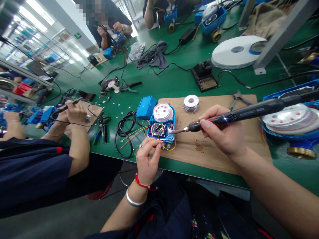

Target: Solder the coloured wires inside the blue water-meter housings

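My right hand [224, 134] grips a black soldering iron [249, 112], its tip pointing left and reaching the wiring in a blue meter housing [173, 116]. In the housing are a round white dial [161, 112] and, below it, a dark module [159, 130] with thin coloured wires. At the housing's lower edge my left hand [149, 154] is pinched on a thin wire, with its end showing below the fingers. A blue box [146, 107] touches the housing's upper left side. The exact spot under the iron's tip is too small to make out.
Cardboard [211, 156] lies under the work, bearing a solder spool [191, 103] and pliers [238, 98]. Behind are an iron stand [205, 76] and a white reel [234, 53]. A coiled black cable [122, 132] lies left; another meter [291, 116] is right. Other people work left and across.
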